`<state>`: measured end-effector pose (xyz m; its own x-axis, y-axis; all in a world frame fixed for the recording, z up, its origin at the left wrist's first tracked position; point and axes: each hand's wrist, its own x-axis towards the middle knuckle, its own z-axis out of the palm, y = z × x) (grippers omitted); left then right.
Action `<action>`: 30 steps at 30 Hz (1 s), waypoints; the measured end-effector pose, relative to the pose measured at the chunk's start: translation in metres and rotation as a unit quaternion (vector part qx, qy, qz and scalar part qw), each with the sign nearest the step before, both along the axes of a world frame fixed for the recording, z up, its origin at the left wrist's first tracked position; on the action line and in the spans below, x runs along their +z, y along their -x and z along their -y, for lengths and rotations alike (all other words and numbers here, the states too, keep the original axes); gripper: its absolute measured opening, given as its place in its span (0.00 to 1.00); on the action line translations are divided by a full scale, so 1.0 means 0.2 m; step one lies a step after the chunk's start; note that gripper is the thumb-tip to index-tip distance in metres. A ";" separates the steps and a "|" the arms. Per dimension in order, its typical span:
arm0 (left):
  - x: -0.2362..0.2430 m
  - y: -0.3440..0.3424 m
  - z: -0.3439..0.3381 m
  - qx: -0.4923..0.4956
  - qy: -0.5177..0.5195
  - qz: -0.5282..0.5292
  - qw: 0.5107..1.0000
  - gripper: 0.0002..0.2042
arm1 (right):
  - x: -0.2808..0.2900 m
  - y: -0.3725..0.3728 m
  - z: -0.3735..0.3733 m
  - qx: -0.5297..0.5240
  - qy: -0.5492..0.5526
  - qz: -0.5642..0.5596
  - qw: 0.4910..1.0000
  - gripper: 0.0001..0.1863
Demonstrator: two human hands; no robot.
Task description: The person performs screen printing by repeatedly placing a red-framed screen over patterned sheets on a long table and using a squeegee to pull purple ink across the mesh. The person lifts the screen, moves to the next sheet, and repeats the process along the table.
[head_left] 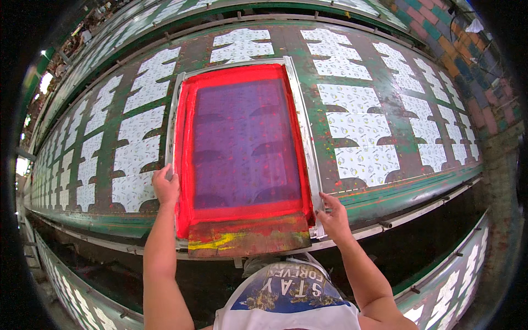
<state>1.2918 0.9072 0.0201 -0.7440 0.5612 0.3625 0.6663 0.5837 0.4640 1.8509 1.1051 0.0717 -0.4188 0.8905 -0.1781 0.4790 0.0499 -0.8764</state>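
Head view is showing the left hand (165, 186) and right hand (333, 216) gripping the red-framed printing screen (242, 146) lying on the green desk (341, 198) over patterned fabric pieces (360, 137), seemingly positioning it; next probably needs careful alignment.

One screen-printing frame (242, 148) with red border and purple mesh; one paint-smeared squeegee (248, 241) at its near edge. Two bare hands on the frame's sides: left grip (165, 186), right grip (332, 215). One long green printing surface (379, 203) directly beneath, plus parts of three more alongside; white patterned fabric pieces (360, 132) in rows, too many to count exactly, about a dozen whole ones near the frame, with many more running off to the left.
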 end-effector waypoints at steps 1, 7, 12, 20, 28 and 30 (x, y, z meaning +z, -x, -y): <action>-0.01 0.01 0.00 0.004 -0.006 0.020 1.000 0.21 | -0.01 0.00 -0.01 -0.005 0.009 -0.006 1.000 0.33; -0.05 0.05 0.02 -0.028 -0.053 0.017 0.998 0.22 | 0.02 0.06 0.02 -0.010 0.001 0.036 0.999 0.29; -0.07 0.07 0.06 -0.023 -0.066 0.083 0.994 0.23 | 0.13 0.12 0.04 -0.025 -0.007 0.074 0.997 0.26; -0.01 0.09 0.03 -0.053 -0.180 0.243 0.952 0.22 | 0.36 0.09 0.07 -0.050 -0.057 0.030 0.997 0.22; 0.17 -0.23 -0.31 -0.048 -0.207 0.250 0.945 0.18 | 0.34 -0.23 -0.31 -0.061 -0.073 -0.017 0.995 0.19; 0.19 -0.39 -0.45 -0.054 -0.204 0.233 0.949 0.17 | 0.34 -0.38 -0.44 -0.077 -0.078 -0.022 0.994 0.18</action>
